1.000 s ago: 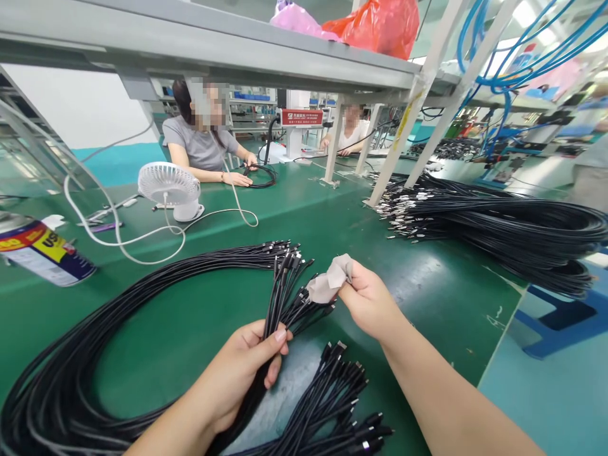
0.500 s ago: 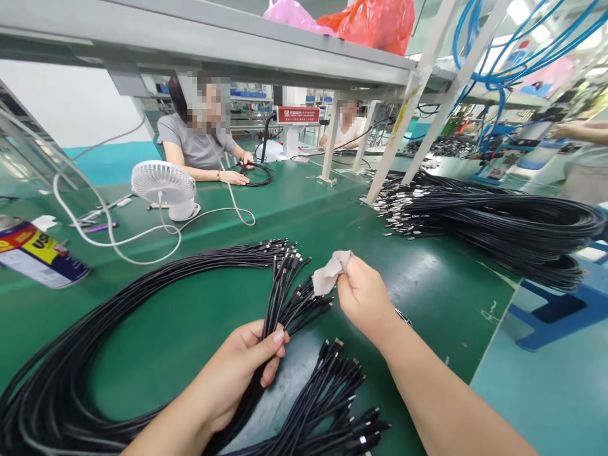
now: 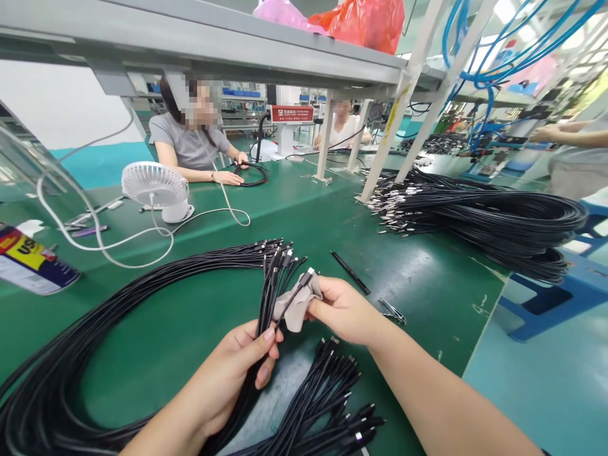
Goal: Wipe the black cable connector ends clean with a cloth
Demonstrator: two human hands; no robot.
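My left hand [image 3: 251, 361] is closed around a bundle of black cables [image 3: 266, 297], whose connector ends point up and away from me. Just right of it, my right hand [image 3: 339, 307] pinches a grey cloth [image 3: 297, 310]. The cloth lies behind one cable's connector [image 3: 304, 278], which stands out from the bundle across it. Below both hands, a second group of cable ends [image 3: 323, 392] rests on the green table. The long cable loop [image 3: 109, 310] sweeps round to the left, its far ends lying just beyond my left hand.
A white fan [image 3: 154, 183] with a looping cord and a spray can [image 3: 35, 259] are at the left. A pen [image 3: 350, 272] and metal tweezers [image 3: 393, 311] lie to the right. A large cable pile [image 3: 475, 215] sits at the right edge. Across the table, a co-worker [image 3: 190, 145] handles cables.
My right hand has moved left and down, bringing the cloth to the cable ends; one connector now lies across it. The pen and tweezers are uncovered. My left hand keeps its hold.
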